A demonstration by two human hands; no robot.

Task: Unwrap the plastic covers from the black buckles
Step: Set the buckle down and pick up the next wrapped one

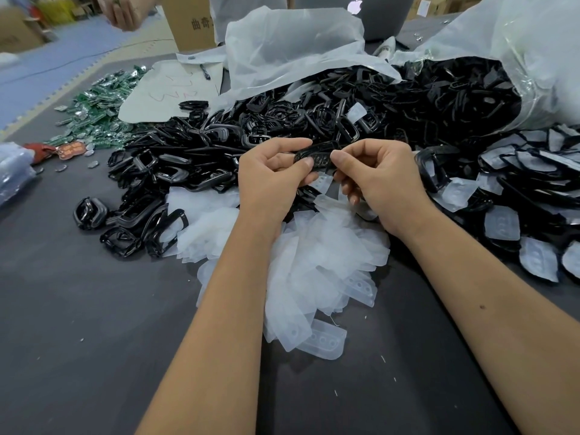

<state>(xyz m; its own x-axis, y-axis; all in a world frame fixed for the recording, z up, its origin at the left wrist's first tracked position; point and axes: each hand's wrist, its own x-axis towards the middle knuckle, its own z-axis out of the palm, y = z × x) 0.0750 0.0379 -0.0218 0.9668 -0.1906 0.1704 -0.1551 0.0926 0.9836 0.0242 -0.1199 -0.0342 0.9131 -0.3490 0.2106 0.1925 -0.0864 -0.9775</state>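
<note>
A glossy black buckle [317, 156] — flat, perforated — is pinched between left hand [273, 180] and right hand [381, 180]. Its long axis is laid left-to-right, a clear cover [324, 181] dangling beneath.

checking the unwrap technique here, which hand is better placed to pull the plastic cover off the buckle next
Probably the right hand. Its lower fingers are already by the plastic cover hanging under the black buckle, while the left hand grips the buckle's other end and can steady it.

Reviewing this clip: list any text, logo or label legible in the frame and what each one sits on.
"曲奇" in black print on the cardboard box; more characters are cut off at its edge.
Apple logo, no words, on the grey laptop lid.
Red scribbles on the white sheet: unreadable.
Orange tag print: too blurred.
</note>
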